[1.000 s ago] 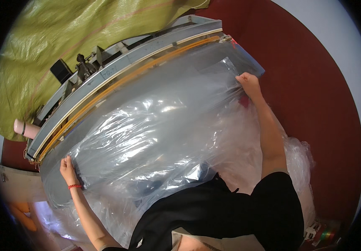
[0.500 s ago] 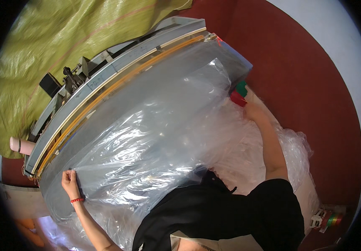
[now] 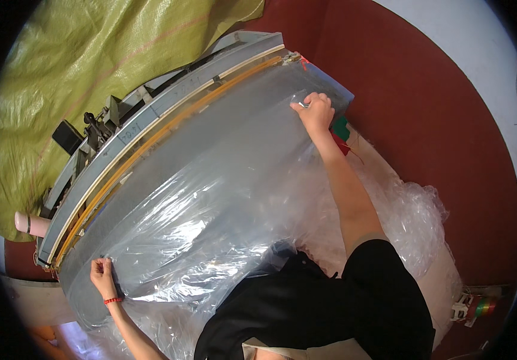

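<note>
Head | left grip (image 3: 101,277), right grip (image 3: 316,114) pinching film (image 3: 195,213) | pink bottle (image 3: 38,226), yellow sheet (image 3: 84,78) | forearm (image 3: 343,183) half-hiding red item (image 3: 342,146), kind unclear

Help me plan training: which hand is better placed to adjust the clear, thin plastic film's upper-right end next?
Right, probably: the right hand pinches the clear, thin plastic film there, while the left hand pinches its lower-left side.

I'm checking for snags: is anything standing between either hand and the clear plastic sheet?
Nothing visible. The left hand and right hand both pinch the clear plastic sheet directly. The orange strip lies beyond them, not in between.
</note>
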### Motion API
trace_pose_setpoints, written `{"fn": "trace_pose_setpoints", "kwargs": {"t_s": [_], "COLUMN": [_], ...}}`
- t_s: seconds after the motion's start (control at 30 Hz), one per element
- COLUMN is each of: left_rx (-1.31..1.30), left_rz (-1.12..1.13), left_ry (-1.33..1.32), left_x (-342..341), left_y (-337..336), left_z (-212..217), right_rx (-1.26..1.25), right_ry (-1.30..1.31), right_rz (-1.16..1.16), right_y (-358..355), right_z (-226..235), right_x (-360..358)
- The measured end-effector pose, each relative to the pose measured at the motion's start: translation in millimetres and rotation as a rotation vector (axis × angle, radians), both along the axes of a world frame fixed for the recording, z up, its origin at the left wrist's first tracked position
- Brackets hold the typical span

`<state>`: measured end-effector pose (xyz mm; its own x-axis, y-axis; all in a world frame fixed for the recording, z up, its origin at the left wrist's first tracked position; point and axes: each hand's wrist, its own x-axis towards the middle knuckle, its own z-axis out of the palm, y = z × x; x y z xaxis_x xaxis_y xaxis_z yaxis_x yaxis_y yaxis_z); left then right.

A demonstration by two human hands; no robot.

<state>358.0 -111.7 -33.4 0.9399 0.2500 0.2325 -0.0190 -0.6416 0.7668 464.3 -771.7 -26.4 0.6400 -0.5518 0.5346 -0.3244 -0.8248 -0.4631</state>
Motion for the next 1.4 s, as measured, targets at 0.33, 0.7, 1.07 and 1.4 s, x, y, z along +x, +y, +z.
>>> {"fn": "trace_pose_setpoints", "kwargs": {"t_s": [0.33, 0.7, 1.07, 1.4], "left_rx": [0.019, 0.019, 0.577, 0.805], "left_rz": [-0.070, -0.057, 0.365, 0.124], "left_ry": [0.049, 0.253, 0.684, -0.098], "left_x": [-2, -39, -148, -89], "left_y": [-5, -26, 244, 141], "left_z": [5, 53, 131, 66], "right_rx": [0.011, -0.231, -0.242, -0.227], "right_ry": [0.063, 0.097, 0.261, 0.369], "right_rz": [-0.124, -0.058, 0.036, -0.129], "right_y": [-11, -32, -57, -93], "right_z": [2, -31, -18, -27], "right_x": [15, 44, 48, 60]}}
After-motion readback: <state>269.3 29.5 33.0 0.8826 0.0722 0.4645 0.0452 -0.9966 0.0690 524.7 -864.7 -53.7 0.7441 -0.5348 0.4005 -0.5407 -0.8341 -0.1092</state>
